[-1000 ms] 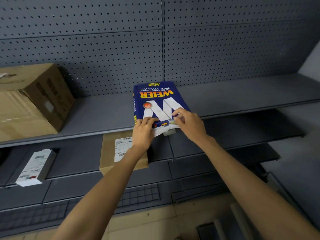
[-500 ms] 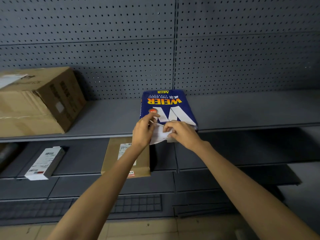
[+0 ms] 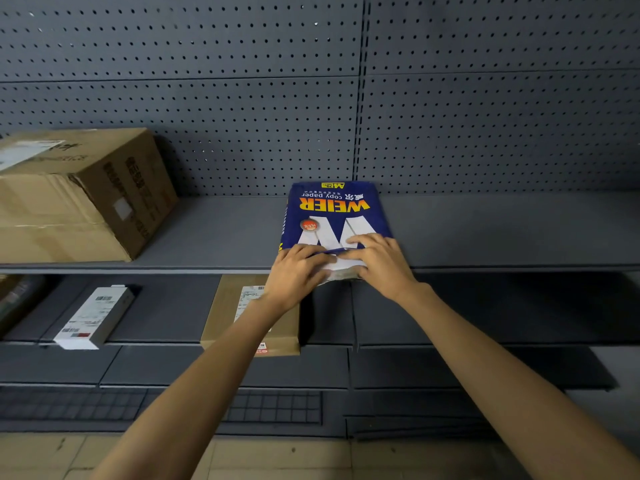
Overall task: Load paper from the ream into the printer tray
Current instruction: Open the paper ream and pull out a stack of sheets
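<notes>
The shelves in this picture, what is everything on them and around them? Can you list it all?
Blue wrapped ream of copy paper: one, blue with white and orange print, on the upper grey shelf, near end at the front edge, wrapper open there.
Large brown cardboard box: one, brown, upper shelf, far left.
Flat brown cardboard parcel with a white label: one, brown, lower shelf, below the ream.
Small white box with printed labels: one, white, lower shelf, left.
Grey metal shelves: two tiers holding things, grey.
Grey pegboard back wall: one, grey, behind the shelves.
Left hand: one, on the ream's near end.
Right hand: one, on the ream's near end.
</notes>
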`<act>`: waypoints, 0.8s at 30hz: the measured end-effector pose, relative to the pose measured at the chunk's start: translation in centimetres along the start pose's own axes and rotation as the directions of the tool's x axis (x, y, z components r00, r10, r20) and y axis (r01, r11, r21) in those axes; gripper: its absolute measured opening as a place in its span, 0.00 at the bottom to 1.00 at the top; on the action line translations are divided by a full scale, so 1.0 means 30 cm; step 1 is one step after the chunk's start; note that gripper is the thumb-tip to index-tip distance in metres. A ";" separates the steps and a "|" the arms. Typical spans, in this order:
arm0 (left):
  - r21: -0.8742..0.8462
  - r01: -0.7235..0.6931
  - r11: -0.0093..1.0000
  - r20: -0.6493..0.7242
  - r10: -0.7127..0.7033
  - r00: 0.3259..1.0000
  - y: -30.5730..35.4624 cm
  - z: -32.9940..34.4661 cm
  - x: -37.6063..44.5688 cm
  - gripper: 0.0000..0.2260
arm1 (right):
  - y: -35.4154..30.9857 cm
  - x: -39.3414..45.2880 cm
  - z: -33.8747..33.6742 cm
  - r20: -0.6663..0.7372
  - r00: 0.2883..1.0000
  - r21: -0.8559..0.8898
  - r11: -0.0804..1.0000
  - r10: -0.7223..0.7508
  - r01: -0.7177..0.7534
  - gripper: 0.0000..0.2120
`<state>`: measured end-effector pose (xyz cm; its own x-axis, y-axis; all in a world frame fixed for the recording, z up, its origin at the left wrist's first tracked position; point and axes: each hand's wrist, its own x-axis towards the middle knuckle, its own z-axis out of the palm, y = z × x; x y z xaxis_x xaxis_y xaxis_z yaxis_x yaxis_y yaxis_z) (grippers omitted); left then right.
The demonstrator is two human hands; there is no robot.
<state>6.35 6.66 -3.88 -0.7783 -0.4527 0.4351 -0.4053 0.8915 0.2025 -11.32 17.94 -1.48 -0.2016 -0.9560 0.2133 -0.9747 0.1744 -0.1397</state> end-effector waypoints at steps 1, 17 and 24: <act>-0.009 0.009 1.000 0.022 -0.009 1.000 -0.002 -0.003 0.004 0.14 | 0.004 0.008 -0.007 0.013 1.000 0.018 1.000 -0.003 0.003 0.20; -0.127 0.118 0.985 0.142 -0.099 0.985 -0.028 -0.035 0.066 0.11 | 0.022 0.065 -0.064 0.117 0.993 0.139 0.990 0.022 -0.039 0.17; -0.179 0.143 0.973 0.157 -0.116 0.981 -0.048 -0.029 0.077 0.10 | 0.041 0.079 -0.059 0.132 0.991 0.169 0.984 0.035 -0.057 0.16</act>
<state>5.55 4.34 -2.41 -0.7918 -0.5500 0.2656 -0.4203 0.8062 0.4164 -13.16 16.32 0.57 -0.2213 -0.9720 0.0786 -0.9313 0.1867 -0.3127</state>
